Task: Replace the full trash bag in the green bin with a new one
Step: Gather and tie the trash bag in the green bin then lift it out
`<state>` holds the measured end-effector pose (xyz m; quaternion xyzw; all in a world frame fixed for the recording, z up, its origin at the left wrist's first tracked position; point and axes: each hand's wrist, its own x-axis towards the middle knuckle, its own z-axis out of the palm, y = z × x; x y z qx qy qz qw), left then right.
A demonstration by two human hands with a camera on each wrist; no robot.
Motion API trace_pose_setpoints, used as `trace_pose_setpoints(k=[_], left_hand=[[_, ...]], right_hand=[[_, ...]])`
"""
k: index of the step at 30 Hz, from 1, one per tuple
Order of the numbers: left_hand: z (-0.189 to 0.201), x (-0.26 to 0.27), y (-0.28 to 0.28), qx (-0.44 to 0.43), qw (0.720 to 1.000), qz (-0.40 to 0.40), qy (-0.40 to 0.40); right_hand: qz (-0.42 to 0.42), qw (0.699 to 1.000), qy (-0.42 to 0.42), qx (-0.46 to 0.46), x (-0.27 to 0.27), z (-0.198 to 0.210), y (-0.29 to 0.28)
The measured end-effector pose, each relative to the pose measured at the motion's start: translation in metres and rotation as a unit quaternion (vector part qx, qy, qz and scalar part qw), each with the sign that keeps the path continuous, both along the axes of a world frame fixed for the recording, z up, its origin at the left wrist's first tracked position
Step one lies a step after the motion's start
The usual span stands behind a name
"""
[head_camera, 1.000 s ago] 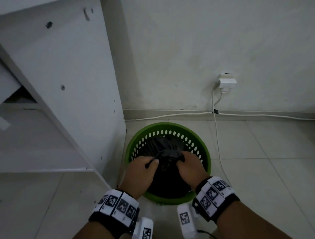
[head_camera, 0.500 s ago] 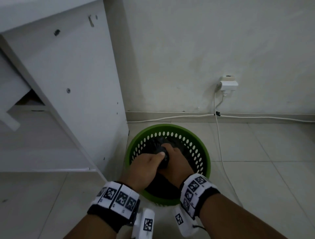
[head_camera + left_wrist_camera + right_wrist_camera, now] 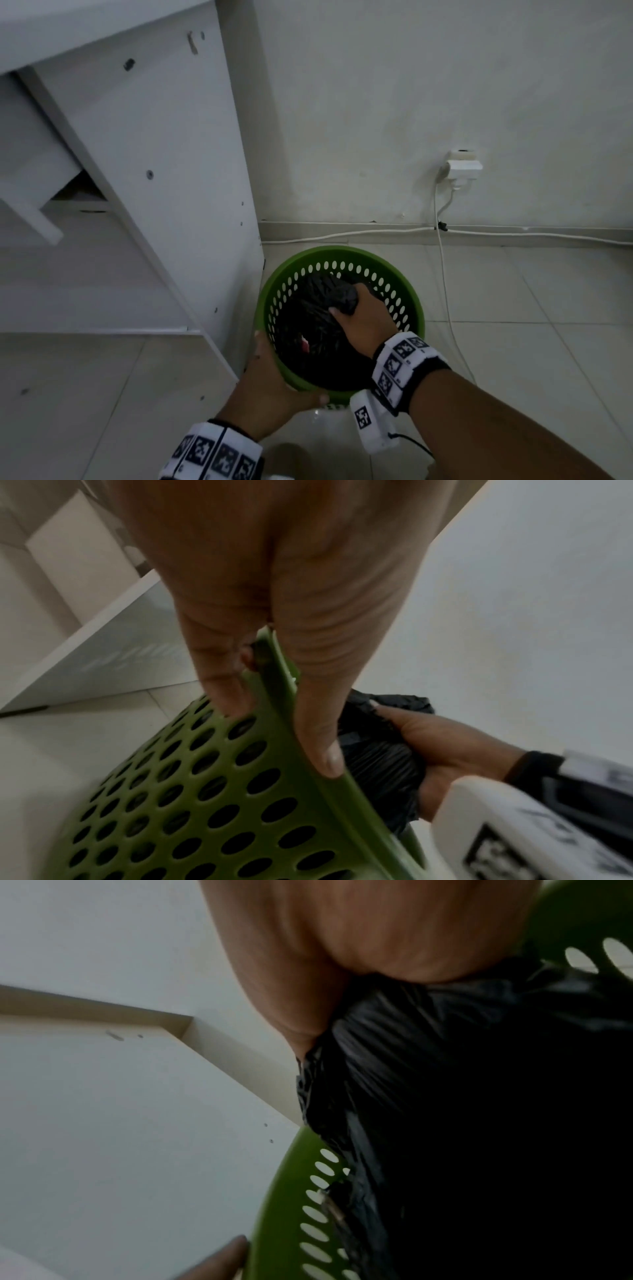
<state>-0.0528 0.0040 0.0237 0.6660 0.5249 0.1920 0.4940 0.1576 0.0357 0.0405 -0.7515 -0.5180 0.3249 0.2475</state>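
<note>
Since half a second ago the left hand [image 3: 265,390] has left the gathered neck of the black trash bag [image 3: 308,329] and now clamps the near-left rim of the green bin [image 3: 416,310]; the left wrist view shows the thumb lying along the rim's inner edge and the fingers [image 3: 219,674] curled against the perforated outer wall. The right hand [image 3: 364,322] alone keeps the bag, its fingers wrapped tight round the bunched, twisted top, with a crumpled tuft of plastic standing out past the fist. The bag sits inside the bin, its bulk filling the lower part, and a small pink-red spot shows on its near side; whether the bag has lifted off the bottom cannot be told.

The bin stands on pale floor tiles [image 3: 548,342], close against the side panel of a white cabinet [image 3: 164,171] on its left and near the white wall [image 3: 411,102] behind. A white plug adapter [image 3: 463,166] sits in the wall to the right, and a white cable [image 3: 445,274] drops from it across the tiles just right of the bin; another cable runs along the skirting. Both wrists carry white bands with black square markers.
</note>
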Motion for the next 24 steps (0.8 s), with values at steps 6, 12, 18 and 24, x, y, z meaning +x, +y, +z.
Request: trace_pose_setpoints(k=[6, 12, 18, 24], left_hand=[[-0.014, 0.001, 0.002, 0.032, 0.996, 0.016, -0.082], [-0.015, -0.003, 0.007, 0.035, 0.996, -0.008, -0.079], [-0.016, 0.004, 0.003, 0.026, 0.992, 0.008, -0.127], [-0.019, 0.001, 0.003, 0.043, 0.998, -0.008, -0.051]], right_hand=[[-0.138, 0.976, 0.161, 0.059, -0.007, -0.008, -0.001], [-0.188, 0.933, 0.282, 0.119, -0.01, 0.003, 0.0], [-0.178, 0.924, 0.308, 0.14, -0.016, 0.002, -0.009], [-0.186, 0.895, 0.376, 0.154, -0.017, 0.024, -0.016]])
